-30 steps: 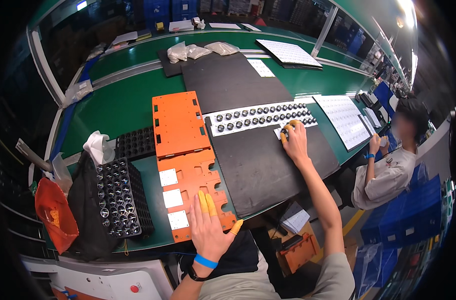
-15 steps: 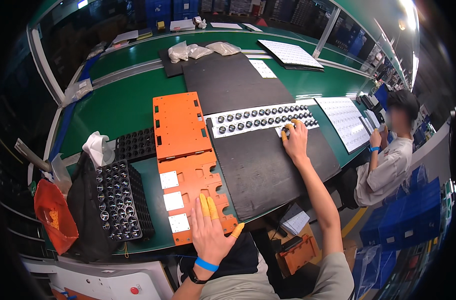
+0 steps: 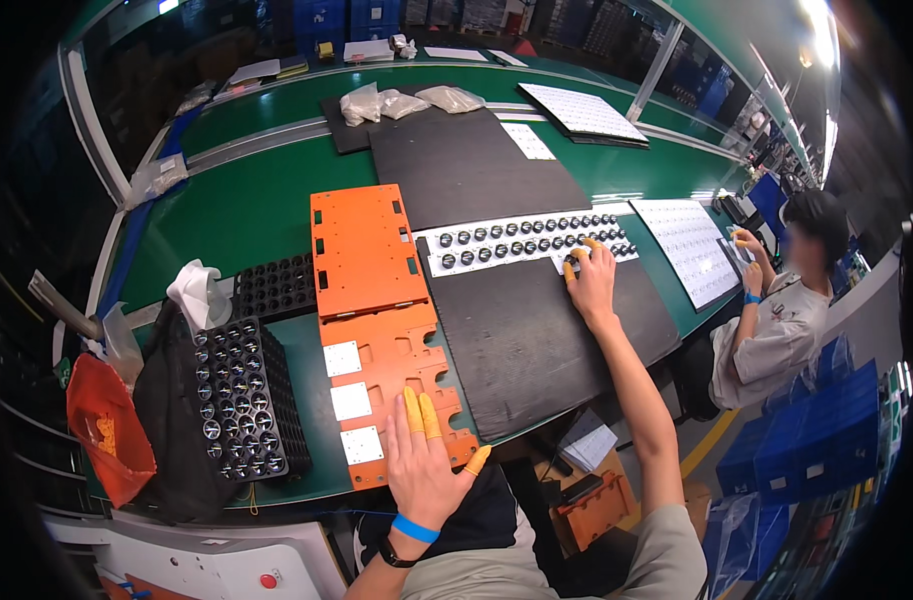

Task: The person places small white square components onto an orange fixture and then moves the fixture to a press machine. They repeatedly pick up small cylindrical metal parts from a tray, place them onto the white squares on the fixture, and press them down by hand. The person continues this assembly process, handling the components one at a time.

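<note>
L hand (image 3: 420, 485) palm down on near end of orange tray (image 3: 382, 365); fingers flat & close tog., thumb spread out. R hand (image 3: 595, 280) at small wht plate (image 3: 558, 264) on blk mat (image 3: 542, 345), fingers bent over it; can't tell if pinching. Plate just nr side of 2 wht strips (image 3: 436, 268) w/ rows of blk knobs (image 3: 497, 250). 3 wht squares (image 3: 352, 401) along tray's L edge. Blk crate (image 3: 287, 425) w/ round parts L of tray, on green bench (image 3: 247, 215).
</note>
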